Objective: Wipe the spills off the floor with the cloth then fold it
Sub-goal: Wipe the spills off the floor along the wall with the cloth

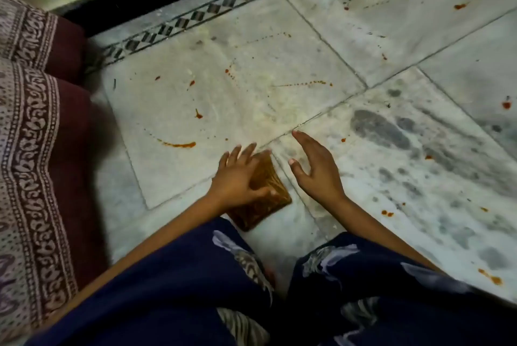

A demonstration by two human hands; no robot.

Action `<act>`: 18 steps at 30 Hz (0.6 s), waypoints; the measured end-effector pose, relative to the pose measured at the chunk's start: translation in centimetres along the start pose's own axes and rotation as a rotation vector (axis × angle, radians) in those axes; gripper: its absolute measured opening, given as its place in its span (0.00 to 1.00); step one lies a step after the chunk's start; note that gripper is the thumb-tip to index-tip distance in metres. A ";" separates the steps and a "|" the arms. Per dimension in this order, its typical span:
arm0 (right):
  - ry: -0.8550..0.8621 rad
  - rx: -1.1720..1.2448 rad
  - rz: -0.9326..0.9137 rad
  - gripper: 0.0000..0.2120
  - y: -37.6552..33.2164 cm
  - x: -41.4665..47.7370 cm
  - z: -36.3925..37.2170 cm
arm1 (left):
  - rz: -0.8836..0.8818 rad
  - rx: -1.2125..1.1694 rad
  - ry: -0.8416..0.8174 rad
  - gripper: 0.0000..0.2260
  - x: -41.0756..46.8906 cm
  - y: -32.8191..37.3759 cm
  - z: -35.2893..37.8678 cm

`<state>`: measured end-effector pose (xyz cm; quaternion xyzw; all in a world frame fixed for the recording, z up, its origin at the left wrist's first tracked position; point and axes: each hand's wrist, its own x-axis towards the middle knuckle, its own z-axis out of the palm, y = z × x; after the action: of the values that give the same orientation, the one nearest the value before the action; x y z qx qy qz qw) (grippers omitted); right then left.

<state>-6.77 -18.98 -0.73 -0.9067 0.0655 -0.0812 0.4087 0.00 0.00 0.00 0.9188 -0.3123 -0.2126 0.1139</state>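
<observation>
Spattered floor (307,46); left hand (240,175) presses flat on the folded cloth (270,206), right hand (316,168) spread empty at three o'clock. Likely soft, light: pinch an edge.

Navy blue garment (167,289), pale grey-white print, bare forearms (173,229)

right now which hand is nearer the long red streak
Left. The left hand, on the cloth, lies right of the streak; the right hand is farther right.
</observation>
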 end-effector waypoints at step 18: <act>-0.108 0.013 0.009 0.27 -0.8 3.3 2.0 | -0.125 0.016 0.102 0.26 -0.2 -2.0 -0.3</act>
<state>-3.13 -17.60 -1.11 -0.9068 0.0468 -0.0307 0.4179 1.08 1.68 -0.35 0.9471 -0.2496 -0.1698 0.1088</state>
